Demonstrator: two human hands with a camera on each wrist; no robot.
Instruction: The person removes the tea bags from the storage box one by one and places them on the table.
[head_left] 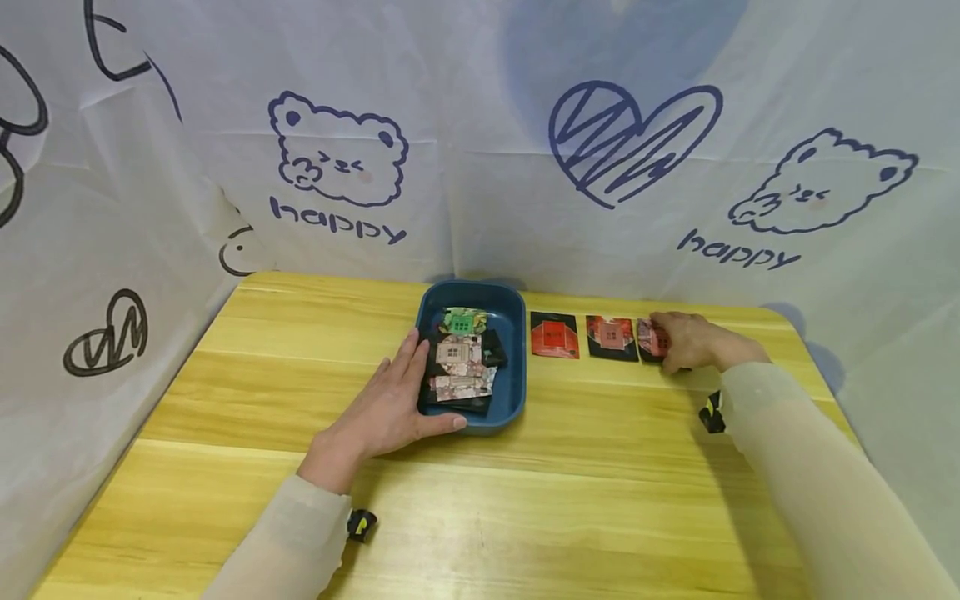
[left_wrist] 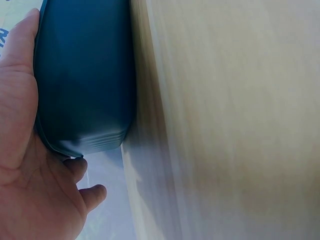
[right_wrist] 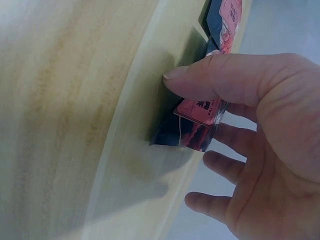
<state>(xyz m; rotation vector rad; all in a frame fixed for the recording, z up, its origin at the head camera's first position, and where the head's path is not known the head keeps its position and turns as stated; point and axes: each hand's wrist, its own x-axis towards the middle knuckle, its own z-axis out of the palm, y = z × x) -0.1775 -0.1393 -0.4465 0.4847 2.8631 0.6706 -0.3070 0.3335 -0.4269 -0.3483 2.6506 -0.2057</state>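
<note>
A blue tray [head_left: 513, 375] stands on the table with several tea-bag-like sachets inside, among them a green one [head_left: 463, 322] and a beige one [head_left: 457, 353]. My left hand [head_left: 386, 400] rests against its left side, fingers extended along the rim and thumb over the near edge. In the left wrist view the palm lies beside the tray wall [left_wrist: 87, 75]. My right hand [head_left: 693, 342] pinches a pink-and-black sachet [right_wrist: 197, 120] between thumb and fingers, at the right end of a row. Beside it lie a red-and-pink sachet [head_left: 612, 337] and a red-and-black sachet [head_left: 555, 335].
The wooden table [head_left: 525, 517] runs back to a white cloth [head_left: 480, 208] printed with bears and hearts. Another cloth side [head_left: 112, 250] borders the left. Small black devices [head_left: 362, 525] are on both wrists.
</note>
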